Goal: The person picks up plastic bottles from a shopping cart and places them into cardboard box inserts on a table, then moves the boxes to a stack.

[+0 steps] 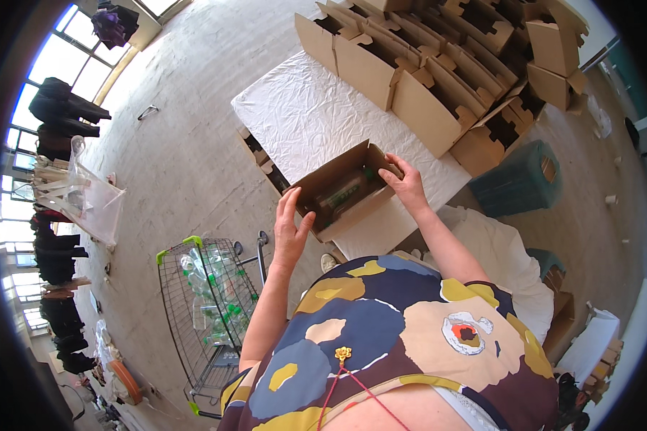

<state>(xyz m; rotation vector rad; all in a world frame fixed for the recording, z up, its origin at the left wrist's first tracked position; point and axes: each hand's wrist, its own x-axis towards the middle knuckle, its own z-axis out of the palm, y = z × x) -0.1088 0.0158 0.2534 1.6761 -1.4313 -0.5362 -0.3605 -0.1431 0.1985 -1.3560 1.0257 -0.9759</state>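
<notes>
Grey concrete flooring (194, 108) is laid around the work area; positions below are given as from the open box. At 10 o'clock, tall paned windows (79, 30) are set in the wall, and dark hanging garments (63, 108) are seen between 9 and 10 o'clock. At 11 o'clock, a table draped in wrinkled white cloth (295, 108) is positioned. Brown cardboard cartons with open tops (431, 104) are massed at 1 o'clock. A dark green plastic bin (507, 188) is located at 3 o'clock, and crumpled white fabric (507, 262) at 4. Between 7 and 8 o'clock, a black wire cart with lime-green corners (176, 302) is loaded with clear, green-capped bottles (217, 287).

Green printing is carried by a clear bottle (340, 194) inside the open brown cardboard box (334, 167); its lettering is too small to be read.

The box is located at the table's near edge. Its left end is contacted by the left hand (289, 228) at 8 o'clock, fingers extended and thumb spread apart. Its right end is contacted by the right hand (407, 185) at 3 o'clock, similarly spread. Grip firmness cannot be told. Both forearms are angled inward toward the box.
</notes>
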